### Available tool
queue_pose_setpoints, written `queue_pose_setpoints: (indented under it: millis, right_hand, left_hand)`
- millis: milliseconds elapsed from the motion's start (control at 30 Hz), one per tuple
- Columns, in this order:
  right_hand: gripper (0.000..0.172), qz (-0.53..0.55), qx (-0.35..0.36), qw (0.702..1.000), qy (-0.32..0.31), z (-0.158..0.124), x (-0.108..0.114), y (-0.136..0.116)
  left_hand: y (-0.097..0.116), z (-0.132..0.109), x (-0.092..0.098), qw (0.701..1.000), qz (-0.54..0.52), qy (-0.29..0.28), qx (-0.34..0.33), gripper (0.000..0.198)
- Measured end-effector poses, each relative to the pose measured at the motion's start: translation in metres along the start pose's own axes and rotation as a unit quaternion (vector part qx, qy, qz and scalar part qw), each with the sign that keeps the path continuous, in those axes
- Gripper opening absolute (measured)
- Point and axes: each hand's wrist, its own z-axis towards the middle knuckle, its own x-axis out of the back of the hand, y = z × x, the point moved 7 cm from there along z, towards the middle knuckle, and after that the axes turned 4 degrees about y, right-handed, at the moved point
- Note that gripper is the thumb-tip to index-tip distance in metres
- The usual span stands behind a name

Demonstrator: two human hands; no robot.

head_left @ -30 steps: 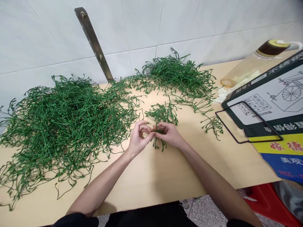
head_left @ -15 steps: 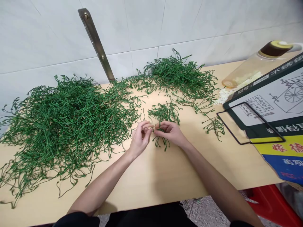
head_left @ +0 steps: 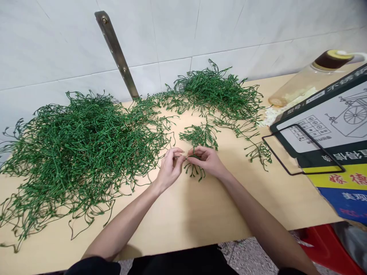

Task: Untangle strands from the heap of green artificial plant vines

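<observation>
My left hand [head_left: 170, 168] and my right hand [head_left: 208, 162] meet fingertip to fingertip just above the table. Both are closed in a pinch on a thin green sprig [head_left: 195, 156], much of it hidden by the fingers. Green tips of a small bunch [head_left: 196, 172] stick out below my right hand. Just beyond the hands lies another small cluster of green sprigs [head_left: 200, 134]. A large tangled heap of these green sprigs [head_left: 86, 141] spreads to the left of my left hand.
A second green pile [head_left: 218, 89] rests against the tiled wall. On the right are a cardboard box [head_left: 321, 130] with a black wire handle [head_left: 321, 172], a plastic bottle [head_left: 301, 86] and white bits [head_left: 271, 115]. A metal strip [head_left: 117, 53] leans at the back. Something red [head_left: 329, 244] stands below the table edge.
The small bunch under my right hand has shifted slightly upward and left. My fingertips have moved only a little and still pinch together.
</observation>
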Motion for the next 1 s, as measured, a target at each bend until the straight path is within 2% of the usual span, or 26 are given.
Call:
queue_pose_setpoints:
  millis: [133, 267, 467, 667, 867, 1000]
  right_hand:
    - [0.029, -0.002, 0.000, 1.000, 0.000, 0.000, 0.000, -0.001]
    - [0.028, -0.002, 0.005, 1.000, 0.015, 0.001, 0.002, -0.001]
    - [0.028, 0.018, -0.006, 1.000, 0.009, 0.001, 0.004, -0.001]
    - [0.030, 0.059, -0.014, 0.998, 0.023, 0.002, 0.008, -0.001]
    - [0.029, 0.062, -0.014, 0.997, 0.037, 0.003, 0.011, 0.000]
    - [0.029, 0.045, -0.006, 0.998, 0.035, 0.002, 0.009, -0.001]
  left_hand:
    - [0.001, 0.000, -0.001, 0.999, -0.028, -0.017, 0.034, 0.016]
    - [-0.001, -0.001, -0.004, 0.999, -0.007, -0.029, 0.039, 0.016]
    - [0.010, 0.002, 0.006, 0.994, 0.091, 0.047, -0.047, 0.012]
    - [0.016, 0.003, 0.001, 0.992, 0.078, 0.007, -0.102, 0.012]
    - [0.014, 0.001, -0.003, 0.993, 0.100, -0.017, -0.066, 0.010]
    - [0.003, -0.002, -0.007, 0.998, 0.042, -0.056, 0.002, 0.024]
